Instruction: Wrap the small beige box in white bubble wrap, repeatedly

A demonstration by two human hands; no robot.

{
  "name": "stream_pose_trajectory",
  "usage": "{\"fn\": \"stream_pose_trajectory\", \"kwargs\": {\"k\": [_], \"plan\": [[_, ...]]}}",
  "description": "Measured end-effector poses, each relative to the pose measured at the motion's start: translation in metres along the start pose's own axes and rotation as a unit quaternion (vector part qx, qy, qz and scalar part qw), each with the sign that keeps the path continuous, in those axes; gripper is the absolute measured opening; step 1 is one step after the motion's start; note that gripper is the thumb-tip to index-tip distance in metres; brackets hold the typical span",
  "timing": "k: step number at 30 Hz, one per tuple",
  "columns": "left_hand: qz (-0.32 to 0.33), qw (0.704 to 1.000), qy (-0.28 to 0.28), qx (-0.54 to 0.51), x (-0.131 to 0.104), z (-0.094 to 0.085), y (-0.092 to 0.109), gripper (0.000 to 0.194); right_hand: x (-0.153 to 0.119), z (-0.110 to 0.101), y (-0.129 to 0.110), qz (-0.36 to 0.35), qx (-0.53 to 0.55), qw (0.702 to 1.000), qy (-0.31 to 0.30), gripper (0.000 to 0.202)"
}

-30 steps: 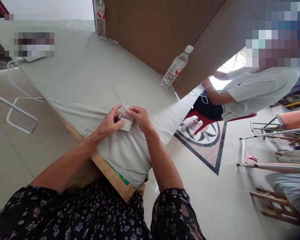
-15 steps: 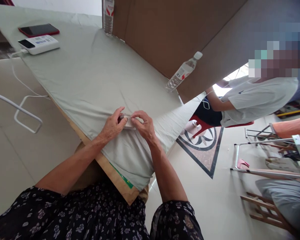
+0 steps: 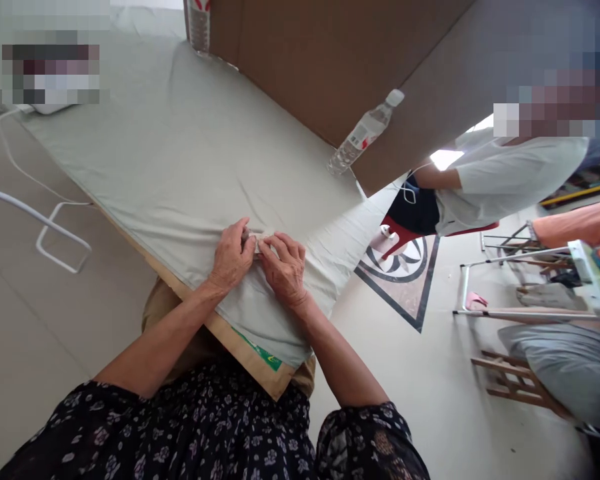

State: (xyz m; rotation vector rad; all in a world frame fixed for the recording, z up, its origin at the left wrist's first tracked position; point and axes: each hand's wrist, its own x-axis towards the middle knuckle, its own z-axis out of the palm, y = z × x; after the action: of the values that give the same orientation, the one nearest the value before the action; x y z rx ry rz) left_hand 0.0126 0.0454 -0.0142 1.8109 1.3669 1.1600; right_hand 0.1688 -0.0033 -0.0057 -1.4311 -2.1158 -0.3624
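Near the front corner of the cloth-covered table (image 3: 190, 147), both hands meet over a small pale flat object (image 3: 259, 244). What it is cannot be made out. My left hand (image 3: 231, 257) has its thumb and fingers closed on the object's left side. My right hand (image 3: 284, 265) lies over its right side, with thumb and fingertips pressed together on it. The fingertips of the two hands almost touch, and they hide most of the object. Wrinkled pale cloth lies under and around both hands.
A clear plastic bottle (image 3: 367, 132) lies beside a large brown board (image 3: 330, 60); another bottle (image 3: 199, 27) is at the top. White cables (image 3: 30, 167) hang at the left. A person in a white shirt (image 3: 525, 180) sits at the right. A metal-framed stand (image 3: 520, 312) is beyond.
My right hand has turned and lowered, its fingers now flatter over the object and nearer my left thumb. The camera view has shifted slightly.
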Motion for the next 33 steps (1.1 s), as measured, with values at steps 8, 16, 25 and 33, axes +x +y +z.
{"fn": "stream_pose_trajectory", "kwargs": {"k": [8,16,25,33], "plan": [[-0.03,0.999,-0.032,-0.011,0.01,-0.003,0.0,0.047,0.004,-0.015,0.004,0.025,0.036,0.999,0.033,0.013],[0.041,0.989,-0.025,0.141,-0.011,-0.036,0.001,0.056,-0.006,-0.032,0.029,0.181,0.094,0.976,-0.071,0.024],[0.083,0.931,-0.133,0.329,-0.081,-0.064,-0.009,0.07,-0.085,-0.043,-0.048,0.108,0.053,0.967,-0.224,0.056],[0.08,0.936,-0.138,0.313,-0.095,-0.087,-0.008,0.063,-0.11,-0.063,-0.068,0.054,0.126,0.966,-0.219,0.047]]}}
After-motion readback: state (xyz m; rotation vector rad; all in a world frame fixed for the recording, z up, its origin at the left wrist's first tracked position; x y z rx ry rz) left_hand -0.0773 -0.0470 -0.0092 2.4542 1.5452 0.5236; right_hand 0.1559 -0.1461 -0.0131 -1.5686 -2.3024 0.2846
